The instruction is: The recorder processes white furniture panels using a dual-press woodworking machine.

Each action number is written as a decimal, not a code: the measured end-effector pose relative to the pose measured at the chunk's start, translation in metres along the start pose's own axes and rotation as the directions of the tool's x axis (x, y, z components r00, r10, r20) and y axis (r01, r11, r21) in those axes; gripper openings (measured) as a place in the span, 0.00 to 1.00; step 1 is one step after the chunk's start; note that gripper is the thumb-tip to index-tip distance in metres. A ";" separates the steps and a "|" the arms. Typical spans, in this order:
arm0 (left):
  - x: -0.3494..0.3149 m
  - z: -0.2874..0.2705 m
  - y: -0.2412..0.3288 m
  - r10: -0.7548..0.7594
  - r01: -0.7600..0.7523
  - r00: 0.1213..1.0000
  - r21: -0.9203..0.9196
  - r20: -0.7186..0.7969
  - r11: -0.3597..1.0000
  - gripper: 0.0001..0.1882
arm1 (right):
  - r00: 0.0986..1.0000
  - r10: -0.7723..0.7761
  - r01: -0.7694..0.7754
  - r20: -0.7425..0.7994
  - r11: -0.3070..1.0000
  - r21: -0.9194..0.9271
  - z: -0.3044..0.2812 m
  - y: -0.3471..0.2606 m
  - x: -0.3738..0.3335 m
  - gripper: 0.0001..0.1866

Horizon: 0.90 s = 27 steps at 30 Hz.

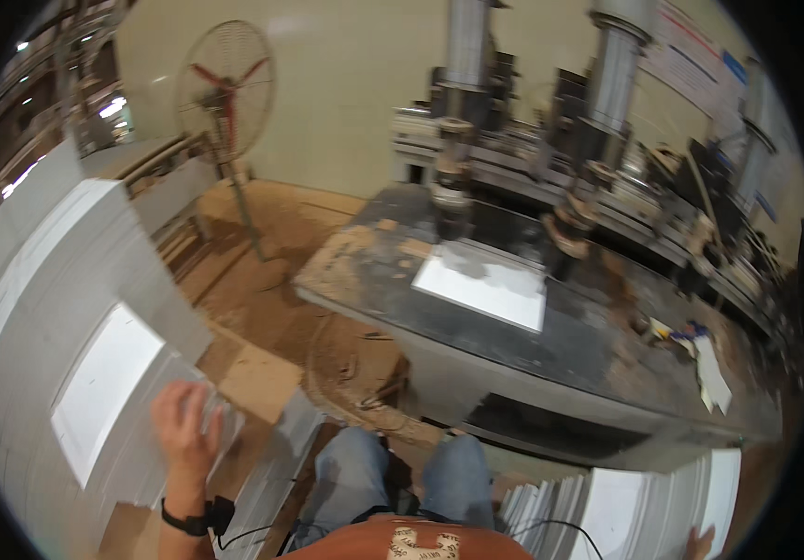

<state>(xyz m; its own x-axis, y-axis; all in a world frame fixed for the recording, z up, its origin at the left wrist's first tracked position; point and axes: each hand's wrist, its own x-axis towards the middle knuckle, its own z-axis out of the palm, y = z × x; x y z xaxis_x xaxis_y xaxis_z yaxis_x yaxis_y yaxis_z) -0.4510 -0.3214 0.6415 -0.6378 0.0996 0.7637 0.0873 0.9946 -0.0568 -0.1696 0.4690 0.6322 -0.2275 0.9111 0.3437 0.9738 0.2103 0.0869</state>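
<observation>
My left hand (187,427), a dark band on its wrist, is raised with bent, spread fingers and holds nothing. It hovers beside stacked pale grey panels at the left, close to a white-faced panel (109,392). At the lower right, part of my right hand (699,543) touches the end of a row of standing white panels (615,504); most of its fingers are hidden. Ahead, another white panel (486,285) lies flat on the dark machine table (365,303), under the machine's vertical heads. Neither hand is near that panel.
Several machine heads with cylinders (463,47) rise over the table. Scraps and a pale strip (712,375) lie at its right end. A caged floor fan (225,89) stands by the wall. Sawdust covers the floor (276,219). Tall panel stacks (47,252) flank my left.
</observation>
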 end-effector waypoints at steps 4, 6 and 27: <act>0.065 0.135 0.108 0.315 -0.245 0.949 -0.592 0.015 0.767 0.21 | 0.992 -0.067 0.101 -0.107 0.932 0.347 0.096 0.068 -0.009 0.29; 0.091 0.187 0.162 0.436 -0.327 0.900 -0.680 -0.012 0.656 0.21 | 0.995 -0.044 0.057 -0.089 0.987 0.148 0.037 -0.005 -0.057 0.28; 0.023 0.090 0.094 0.662 -0.587 0.745 -0.395 0.077 0.707 0.21 | 0.196 -0.841 0.963 -0.505 0.066 0.263 -0.010 -0.517 -0.148 0.20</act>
<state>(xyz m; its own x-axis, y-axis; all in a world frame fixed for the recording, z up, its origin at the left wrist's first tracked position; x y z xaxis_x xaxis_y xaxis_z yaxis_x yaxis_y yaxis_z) -0.5265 -0.2231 0.5961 -0.4766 0.7354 0.4816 0.7385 0.6321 -0.2344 -0.6394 0.2215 0.5461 -0.8667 -0.1775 0.4661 -0.1526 0.9841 0.0910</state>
